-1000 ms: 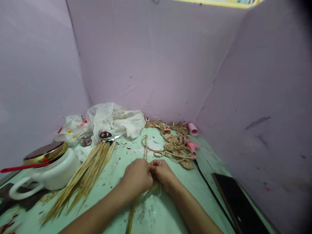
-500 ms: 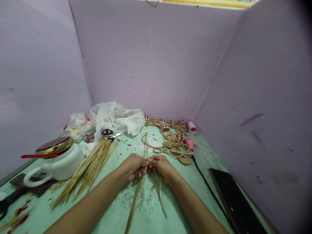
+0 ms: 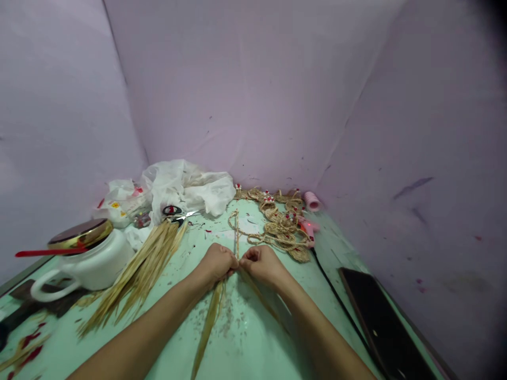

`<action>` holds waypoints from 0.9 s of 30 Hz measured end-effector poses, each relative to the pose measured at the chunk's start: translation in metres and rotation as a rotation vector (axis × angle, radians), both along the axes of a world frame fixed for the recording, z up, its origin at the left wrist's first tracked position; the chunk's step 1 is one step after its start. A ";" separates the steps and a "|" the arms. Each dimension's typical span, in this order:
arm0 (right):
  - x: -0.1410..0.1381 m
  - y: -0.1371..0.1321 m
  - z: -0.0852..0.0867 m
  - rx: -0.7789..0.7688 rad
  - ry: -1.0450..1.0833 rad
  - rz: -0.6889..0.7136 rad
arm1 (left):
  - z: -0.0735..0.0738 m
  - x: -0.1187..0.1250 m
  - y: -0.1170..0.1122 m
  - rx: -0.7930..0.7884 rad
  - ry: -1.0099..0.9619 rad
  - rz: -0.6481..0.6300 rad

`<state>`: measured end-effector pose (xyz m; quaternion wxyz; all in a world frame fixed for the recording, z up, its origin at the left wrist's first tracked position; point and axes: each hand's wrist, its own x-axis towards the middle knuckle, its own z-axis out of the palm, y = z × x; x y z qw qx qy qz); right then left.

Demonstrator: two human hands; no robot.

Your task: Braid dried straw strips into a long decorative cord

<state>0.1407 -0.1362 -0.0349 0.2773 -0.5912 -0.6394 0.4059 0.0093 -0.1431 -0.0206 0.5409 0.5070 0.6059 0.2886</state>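
Note:
A thin twisted cord of plant fibre (image 3: 237, 235) runs away from my hands over the green table, looping at its far end. My left hand (image 3: 219, 262) is closed on the near end of the cord, with a flat dried strip (image 3: 206, 332) hanging down toward me. Close beside it, my right hand (image 3: 261, 263) pinches another dried strip (image 3: 263, 301) that trails to the lower right. The fingertips of both hands meet near the cord's end, and the exact grip there is partly hidden.
A bundle of dried strips (image 3: 138, 279), scissors (image 3: 180, 215), a white mug (image 3: 99, 266) and plastic bags (image 3: 186, 184) lie left. Coiled braided cord (image 3: 279, 232), a pink glue gun (image 3: 309, 228), a pink roll (image 3: 312, 201) and a phone (image 3: 380, 322) lie right. Purple walls (image 3: 277, 95) enclose the table.
My right hand has turned and drawn slightly away from my left. The strips now spread wider apart below my hands. The camera view has tilted down a little.

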 end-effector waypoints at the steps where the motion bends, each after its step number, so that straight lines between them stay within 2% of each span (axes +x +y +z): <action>1: 0.001 0.000 0.003 -0.004 -0.075 -0.036 | 0.000 0.002 -0.001 -0.001 0.000 0.015; 3: 0.002 -0.003 0.009 -0.034 -0.159 -0.073 | -0.001 0.004 -0.002 -0.010 -0.003 0.032; 7: -0.005 -0.015 0.019 -0.044 -0.166 -0.030 | -0.001 0.003 -0.001 -0.048 -0.006 0.027; 11: -0.016 -0.027 0.021 0.115 -0.234 -0.012 | -0.003 -0.004 0.001 -0.040 -0.062 -0.028; 13: -0.016 -0.027 0.020 0.145 -0.225 0.056 | -0.002 -0.007 0.003 -0.020 -0.084 -0.075; 16: -0.006 -0.017 0.019 0.064 -0.092 0.083 | 0.000 -0.011 0.004 -0.025 -0.118 -0.119; 19: 0.003 -0.006 0.018 -0.035 0.119 -0.063 | 0.002 -0.013 0.006 -0.050 -0.180 -0.138; 21: 0.001 -0.005 0.019 -0.175 0.278 -0.092 | 0.002 -0.014 0.006 -0.064 -0.204 -0.146; 23: -0.005 -0.009 0.020 -0.322 0.384 -0.034 | 0.002 -0.014 0.006 -0.062 -0.212 -0.146; 25: -0.012 -0.013 0.021 -0.373 0.390 0.006 | 0.002 -0.013 0.006 -0.055 -0.204 -0.145; 27: -0.016 -0.015 0.019 -0.327 0.322 -0.023 | 0.004 -0.013 0.005 -0.047 -0.176 -0.154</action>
